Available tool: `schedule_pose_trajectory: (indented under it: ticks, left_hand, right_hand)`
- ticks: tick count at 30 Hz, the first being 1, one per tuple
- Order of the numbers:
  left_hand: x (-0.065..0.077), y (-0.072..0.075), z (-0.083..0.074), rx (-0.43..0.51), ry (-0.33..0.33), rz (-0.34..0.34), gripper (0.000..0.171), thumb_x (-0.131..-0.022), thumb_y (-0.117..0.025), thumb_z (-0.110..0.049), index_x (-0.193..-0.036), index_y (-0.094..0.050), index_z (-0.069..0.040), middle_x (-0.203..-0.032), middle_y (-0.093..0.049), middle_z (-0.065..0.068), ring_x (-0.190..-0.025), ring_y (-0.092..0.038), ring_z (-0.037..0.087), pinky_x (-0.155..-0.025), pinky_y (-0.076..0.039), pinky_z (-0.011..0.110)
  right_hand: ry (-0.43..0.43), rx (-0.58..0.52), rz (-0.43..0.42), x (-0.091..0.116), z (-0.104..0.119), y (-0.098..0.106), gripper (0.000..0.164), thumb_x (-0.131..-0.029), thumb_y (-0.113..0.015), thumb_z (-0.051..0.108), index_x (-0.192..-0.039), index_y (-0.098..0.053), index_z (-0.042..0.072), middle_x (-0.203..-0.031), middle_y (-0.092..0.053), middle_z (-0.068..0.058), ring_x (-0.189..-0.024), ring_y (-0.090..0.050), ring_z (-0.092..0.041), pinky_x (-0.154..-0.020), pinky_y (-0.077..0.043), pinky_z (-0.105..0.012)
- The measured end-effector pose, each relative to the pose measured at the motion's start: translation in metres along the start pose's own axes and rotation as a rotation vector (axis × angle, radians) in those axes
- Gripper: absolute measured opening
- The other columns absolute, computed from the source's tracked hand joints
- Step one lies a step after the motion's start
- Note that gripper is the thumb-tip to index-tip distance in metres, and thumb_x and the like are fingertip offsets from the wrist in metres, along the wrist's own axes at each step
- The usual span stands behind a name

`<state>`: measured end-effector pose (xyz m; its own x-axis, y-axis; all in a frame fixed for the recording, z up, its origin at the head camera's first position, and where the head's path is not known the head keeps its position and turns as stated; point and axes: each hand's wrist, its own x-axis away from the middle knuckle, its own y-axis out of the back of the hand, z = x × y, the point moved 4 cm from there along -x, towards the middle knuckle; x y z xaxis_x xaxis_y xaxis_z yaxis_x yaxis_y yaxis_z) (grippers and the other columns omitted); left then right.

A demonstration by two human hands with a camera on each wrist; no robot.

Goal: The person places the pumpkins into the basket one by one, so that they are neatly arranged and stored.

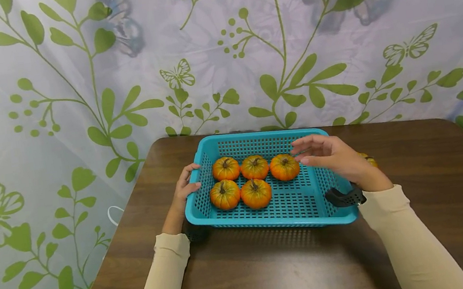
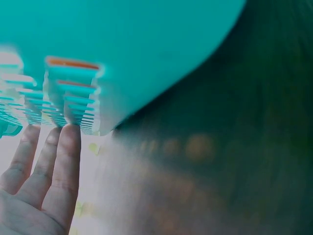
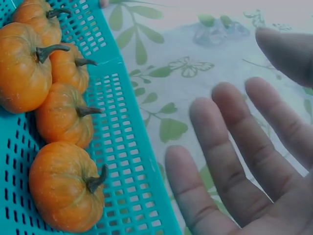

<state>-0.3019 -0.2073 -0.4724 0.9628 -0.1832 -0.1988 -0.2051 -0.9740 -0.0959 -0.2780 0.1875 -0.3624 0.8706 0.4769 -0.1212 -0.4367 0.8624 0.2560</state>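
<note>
Small orange pumpkins with dark stems sit in two rows in a turquoise plastic basket; one of them is the front-left pumpkin. At the basket's left end, my left hand holds the rim, thumb over the top. Below that rim, the left wrist view shows fingers against the slotted outer wall. Above the basket's right part hovers my right hand, holding nothing, beside the back-right pumpkin. Its spread fingers appear in the right wrist view. Another pumpkin lies outside the basket, mostly hidden behind the right hand.
The basket stands toward the back of a brown wooden table. Behind it hangs a curtain printed with leaves and butterflies. A black band circles the right wrist. A white cable shows beyond the left table edge.
</note>
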Motion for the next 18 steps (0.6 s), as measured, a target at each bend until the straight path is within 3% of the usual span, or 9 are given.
schedule_pose_trajectory:
  ticks: [4,12,18]
  left_hand:
    - [-0.001,0.000,0.002,0.002,-0.007,0.010,0.045,-0.092,-0.048,-0.008,-0.137,-0.045,-0.002,-0.152,-0.040,0.041,-0.125,-0.051,0.044,-0.093,-0.054,0.030]
    - [0.002,-0.001,0.001,0.039,-0.035,0.033,0.043,-0.093,-0.048,-0.008,-0.129,-0.056,-0.030,-0.152,-0.037,0.040,-0.126,-0.051,0.041,-0.094,-0.054,0.030]
    - [0.000,-0.001,0.000,0.025,-0.045,0.034,0.042,-0.094,-0.049,-0.008,-0.131,-0.055,-0.026,-0.153,-0.037,0.043,-0.126,-0.051,0.045,-0.093,-0.055,0.030]
  right_hand:
    - [0.032,-0.026,-0.070,0.006,0.004,0.005,0.032,-0.105,-0.065,0.001,-0.136,-0.067,0.007,-0.128,-0.073,0.004,-0.119,-0.069,-0.017,-0.096,-0.056,-0.025]
    - [0.088,-0.118,-0.149,0.022,0.007,0.018,0.033,-0.105,-0.062,-0.005,-0.136,-0.067,0.003,-0.127,-0.073,0.002,-0.115,-0.072,-0.011,-0.097,-0.056,-0.023]
    - [0.093,-0.150,-0.232,0.034,0.004,0.031,0.033,-0.105,-0.063,-0.004,-0.136,-0.068,0.004,-0.127,-0.073,0.001,-0.114,-0.070,-0.013,-0.096,-0.056,-0.023]
